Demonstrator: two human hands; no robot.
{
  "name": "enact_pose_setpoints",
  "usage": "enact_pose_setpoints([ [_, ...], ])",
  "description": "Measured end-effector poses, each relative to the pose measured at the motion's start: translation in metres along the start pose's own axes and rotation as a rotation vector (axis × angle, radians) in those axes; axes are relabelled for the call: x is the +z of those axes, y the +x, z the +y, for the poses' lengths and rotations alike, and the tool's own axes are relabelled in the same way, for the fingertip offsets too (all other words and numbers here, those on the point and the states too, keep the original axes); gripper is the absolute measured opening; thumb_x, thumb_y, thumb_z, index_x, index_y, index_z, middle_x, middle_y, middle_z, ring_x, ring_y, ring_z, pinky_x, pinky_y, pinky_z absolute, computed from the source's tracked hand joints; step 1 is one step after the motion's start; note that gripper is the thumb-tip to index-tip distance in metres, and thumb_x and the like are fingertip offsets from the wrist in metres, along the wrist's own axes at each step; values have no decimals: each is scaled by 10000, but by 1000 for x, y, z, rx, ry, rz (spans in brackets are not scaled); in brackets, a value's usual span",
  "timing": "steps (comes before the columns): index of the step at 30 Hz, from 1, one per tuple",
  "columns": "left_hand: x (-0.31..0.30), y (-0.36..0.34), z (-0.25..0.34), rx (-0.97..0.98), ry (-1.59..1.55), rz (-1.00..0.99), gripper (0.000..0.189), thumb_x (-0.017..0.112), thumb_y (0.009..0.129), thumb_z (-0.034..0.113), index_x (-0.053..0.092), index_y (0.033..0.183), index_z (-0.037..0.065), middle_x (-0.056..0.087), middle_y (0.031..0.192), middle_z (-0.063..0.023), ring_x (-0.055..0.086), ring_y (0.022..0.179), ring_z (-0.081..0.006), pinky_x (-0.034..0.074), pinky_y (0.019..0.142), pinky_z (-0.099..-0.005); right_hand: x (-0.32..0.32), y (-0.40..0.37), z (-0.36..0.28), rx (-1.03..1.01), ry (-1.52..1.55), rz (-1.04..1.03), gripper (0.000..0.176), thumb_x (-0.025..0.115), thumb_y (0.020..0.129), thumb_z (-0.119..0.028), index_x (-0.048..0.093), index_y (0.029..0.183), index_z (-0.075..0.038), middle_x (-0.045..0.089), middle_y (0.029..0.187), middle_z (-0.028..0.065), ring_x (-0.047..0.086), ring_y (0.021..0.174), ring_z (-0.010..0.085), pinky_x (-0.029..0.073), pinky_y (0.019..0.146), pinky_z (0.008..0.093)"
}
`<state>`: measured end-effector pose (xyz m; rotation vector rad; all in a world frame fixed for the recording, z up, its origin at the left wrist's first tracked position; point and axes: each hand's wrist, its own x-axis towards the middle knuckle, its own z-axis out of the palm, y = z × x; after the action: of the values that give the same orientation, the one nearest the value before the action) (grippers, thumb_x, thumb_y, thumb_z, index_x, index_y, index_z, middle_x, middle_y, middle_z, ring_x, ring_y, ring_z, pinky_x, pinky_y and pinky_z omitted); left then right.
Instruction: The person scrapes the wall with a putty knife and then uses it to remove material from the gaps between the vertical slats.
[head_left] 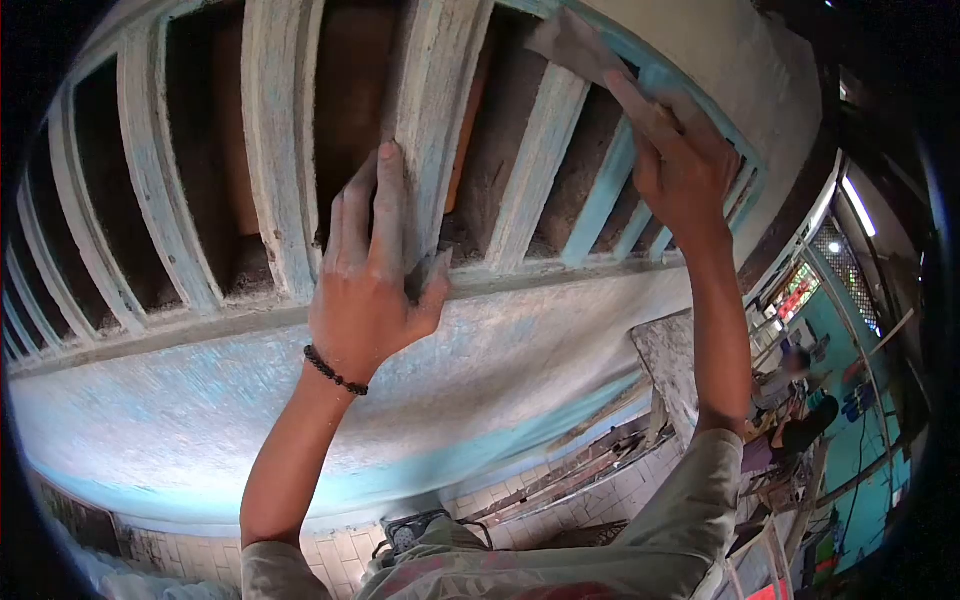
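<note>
My left hand [368, 255] lies against a wide vertical bar [436, 90] of a weathered window grille, with fingers stretched upward and the thumb out to the side. Pale dust coats its fingers, and a dark beaded bracelet [335, 372] circles the wrist. Higher and to the right, my right hand [690, 150] is closed on a scraper [575, 47] with a flat, dusty, flared blade. The index finger extends along the tool, whose handle is hidden in the hand. The blade is by the grille's top frame, above a narrower bar [540, 165] of worn white and blue paint.
Below the grille runs a sill [560, 270] above a patchy white and blue wall [450, 350]. A rough slab [665, 370] stands near my right arm. Long boards [570, 480] lie on the tiled floor [330, 550]. Two people [800, 410] are in the background at right.
</note>
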<state>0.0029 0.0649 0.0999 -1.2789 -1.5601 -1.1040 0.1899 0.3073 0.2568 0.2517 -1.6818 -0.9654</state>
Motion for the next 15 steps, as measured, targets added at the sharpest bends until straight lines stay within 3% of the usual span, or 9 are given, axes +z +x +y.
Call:
enact_pose_setpoints([
  [15,0,0,-2,-5,-16,17,1058,763,816,219,186,1690,75,456,1464,-331,548,1299,-486,548,1059,-550,-5,8,2,33,36,-15,509,692,901,-33,742,1351,-264,676,918,29,640,715,203,532,589,347],
])
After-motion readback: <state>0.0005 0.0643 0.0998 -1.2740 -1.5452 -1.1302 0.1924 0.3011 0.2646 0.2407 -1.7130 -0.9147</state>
